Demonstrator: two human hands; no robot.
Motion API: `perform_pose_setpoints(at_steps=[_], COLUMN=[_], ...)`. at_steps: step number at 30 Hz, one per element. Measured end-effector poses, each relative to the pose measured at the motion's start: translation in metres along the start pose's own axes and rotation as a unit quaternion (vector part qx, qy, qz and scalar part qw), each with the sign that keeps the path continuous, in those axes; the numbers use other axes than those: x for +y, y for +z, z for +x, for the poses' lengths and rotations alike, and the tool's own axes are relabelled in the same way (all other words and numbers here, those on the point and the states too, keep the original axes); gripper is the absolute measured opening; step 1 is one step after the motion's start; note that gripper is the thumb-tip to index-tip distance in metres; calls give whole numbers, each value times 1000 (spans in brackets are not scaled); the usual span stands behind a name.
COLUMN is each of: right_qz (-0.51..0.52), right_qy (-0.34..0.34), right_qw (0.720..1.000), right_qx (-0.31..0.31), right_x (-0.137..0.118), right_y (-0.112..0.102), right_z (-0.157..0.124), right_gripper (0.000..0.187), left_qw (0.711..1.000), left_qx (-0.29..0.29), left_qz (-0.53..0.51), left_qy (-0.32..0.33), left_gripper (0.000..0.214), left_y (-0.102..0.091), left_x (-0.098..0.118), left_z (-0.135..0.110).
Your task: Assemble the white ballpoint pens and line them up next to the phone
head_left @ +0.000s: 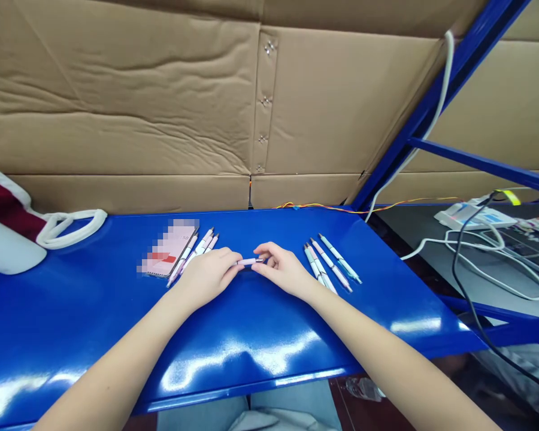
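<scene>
On a glossy blue shelf (pixel 251 335) both my hands meet at the middle, holding one pale pink pen (pixel 250 261) level between them. My left hand (pixel 209 274) pinches its left end with fingers curled. My right hand (pixel 282 269) pinches the right end with fingertips. A bunch of several pink and white pens (pixel 197 250) lies just left of my left hand. Another row of several pens (pixel 330 263), some teal-tipped, lies just right of my right hand.
A small card or packet (pixel 168 251), blurred, lies left of the pens. A white bag with handles (pixel 49 230) sits at the far left. Cardboard (pixel 161 108) lines the back. Cables (pixel 476 263) and a blue frame post (pixel 431 102) stand at the right.
</scene>
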State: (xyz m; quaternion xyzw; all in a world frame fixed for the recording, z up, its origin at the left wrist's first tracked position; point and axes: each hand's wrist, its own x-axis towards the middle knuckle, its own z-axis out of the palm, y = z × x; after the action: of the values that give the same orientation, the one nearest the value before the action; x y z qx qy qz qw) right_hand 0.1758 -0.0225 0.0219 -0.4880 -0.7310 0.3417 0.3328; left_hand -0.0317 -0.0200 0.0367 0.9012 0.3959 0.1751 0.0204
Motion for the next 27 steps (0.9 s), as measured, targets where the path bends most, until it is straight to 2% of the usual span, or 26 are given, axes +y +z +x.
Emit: perform_pose_setpoints(at_steps=[3, 4, 6, 7, 9, 13, 15, 18, 27], right_qz=[13, 15, 32, 46, 64, 17, -25, -63, -107], right_qy=[31, 31, 23, 17, 15, 25, -6, -57, -110], right_qw=[999, 999, 999, 999, 998, 999, 999, 996, 988], right_qx=[-19, -21, -14, -10, -7, -23, -19, 7, 13], right_x=[0, 0, 1, 1, 0, -1, 0, 4, 8], right_y=[0, 0, 1, 2, 2, 1, -1, -3, -12], right_z=[-1, -1, -1, -1, -1, -2, -2, -1, -2], right_gripper=[24, 23, 9, 9, 20, 15, 16, 8, 11], left_qw=[1000, 1000, 1000, 1000, 1000, 1000, 1000, 1000, 1000], left_qx=[0, -2, -2, -1, 1, -3, -8, -13, -18], left_qz=[7, 9, 7, 5, 2, 4, 3, 1, -7], left_qy=[6, 6, 6, 6, 6, 6, 4, -6, -24], left_gripper=[28, 28, 29, 29, 30, 29, 29, 30, 30], left_y=[-1, -1, 0, 0, 0, 1, 1, 1, -4], left_x=[1, 1, 0, 0, 0, -1, -2, -4, -5], left_z=[0, 0, 0, 0, -1, -1, -2, -2, -2])
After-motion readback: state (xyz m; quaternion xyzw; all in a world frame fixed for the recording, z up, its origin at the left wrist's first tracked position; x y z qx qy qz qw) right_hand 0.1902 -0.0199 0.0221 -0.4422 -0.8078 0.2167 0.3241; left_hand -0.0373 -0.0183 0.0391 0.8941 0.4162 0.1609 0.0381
